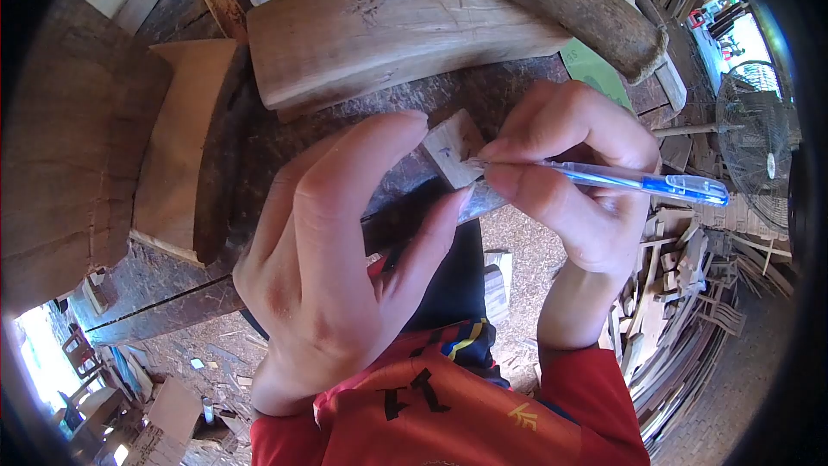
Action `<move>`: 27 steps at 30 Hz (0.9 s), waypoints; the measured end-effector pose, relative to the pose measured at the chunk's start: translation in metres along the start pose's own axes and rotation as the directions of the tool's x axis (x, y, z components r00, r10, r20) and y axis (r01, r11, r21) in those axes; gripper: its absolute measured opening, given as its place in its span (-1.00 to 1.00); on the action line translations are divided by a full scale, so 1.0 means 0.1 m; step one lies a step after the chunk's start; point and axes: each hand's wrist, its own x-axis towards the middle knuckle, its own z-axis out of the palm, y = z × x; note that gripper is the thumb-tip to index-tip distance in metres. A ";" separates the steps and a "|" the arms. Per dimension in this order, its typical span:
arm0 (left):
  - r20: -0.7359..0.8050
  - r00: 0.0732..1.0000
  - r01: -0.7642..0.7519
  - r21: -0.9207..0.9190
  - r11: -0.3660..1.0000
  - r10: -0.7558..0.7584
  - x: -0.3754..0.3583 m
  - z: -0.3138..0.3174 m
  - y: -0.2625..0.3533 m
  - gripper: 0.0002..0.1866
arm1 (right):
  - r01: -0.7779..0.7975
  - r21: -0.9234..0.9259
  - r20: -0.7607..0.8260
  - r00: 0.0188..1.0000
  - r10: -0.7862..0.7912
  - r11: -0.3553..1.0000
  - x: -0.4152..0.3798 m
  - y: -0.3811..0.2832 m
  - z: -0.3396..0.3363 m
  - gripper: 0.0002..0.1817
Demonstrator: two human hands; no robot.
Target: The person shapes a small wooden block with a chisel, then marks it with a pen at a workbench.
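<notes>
A small wooden block [450, 145] with dark marks on its face is near the table's front edge. My left hand [332, 233] curves around its left side, index fingertip at its upper end and thumb tip at its lower end, seemingly pinching it. The other left fingers curl behind the index finger. My right hand [576, 168] grips a clear pen with a blue section [673, 186] between thumb and index finger. Its tip, partly covered by my fingers, points at the block's right side.
Behind my hands lies a large curved wooden piece [379, 30], with a round wooden mallet-like bar [569, 0] across its right end. Another shaped board [185, 147] stands left on the dark table [155, 302]. A fan [759, 138] and stacked wood scraps [681, 293] are at right.
</notes>
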 end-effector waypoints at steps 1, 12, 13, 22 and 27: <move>-0.002 1.000 0.001 -0.003 1.000 -0.001 0.00 0.00 0.00 -0.27 | -0.003 0.000 -0.006 1.000 0.003 1.000 0.00 0.00 0.00 -0.82; -0.019 1.000 0.003 0.035 0.999 -0.002 0.02 -0.01 0.01 -0.28 | 0.024 -0.003 -0.039 0.999 -0.024 1.000 -0.02 0.01 0.02 -0.83; -0.019 1.000 0.001 0.041 0.999 0.000 0.02 -0.01 0.01 -0.28 | 0.031 -0.010 -0.037 0.999 -0.031 0.999 -0.01 0.02 0.02 -0.83; -0.021 1.000 -0.006 0.049 0.999 0.007 0.02 -0.01 0.02 -0.30 | 0.057 -0.022 -0.049 0.997 -0.058 0.998 0.00 0.04 0.02 -0.83; -0.021 1.000 -0.006 0.042 0.999 0.007 0.02 -0.01 0.01 -0.31 | 0.052 -0.034 -0.053 0.997 -0.054 0.998 0.00 0.04 0.02 -0.83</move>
